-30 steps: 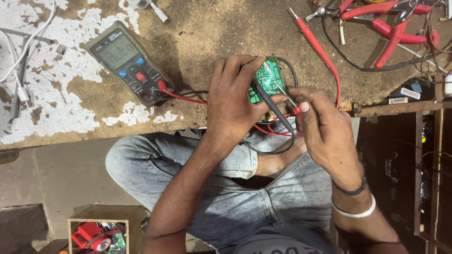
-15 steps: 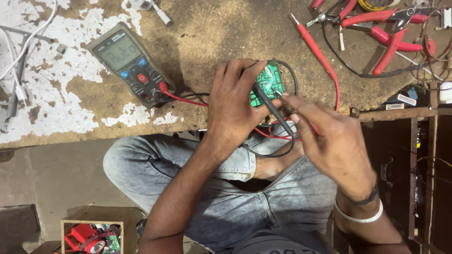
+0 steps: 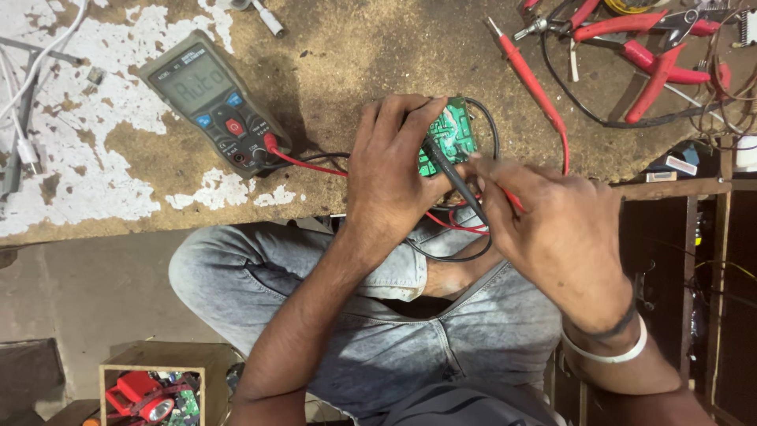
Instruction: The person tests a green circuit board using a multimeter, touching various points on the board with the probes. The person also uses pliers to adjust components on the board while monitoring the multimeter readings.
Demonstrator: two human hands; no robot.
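Left hand grips the green circuit board at the table's near edge. Right hand pinches a black probe, tip on the board. Multimeter, far left, is on and leads plugged; probing appears underway, second red probe lies unused.
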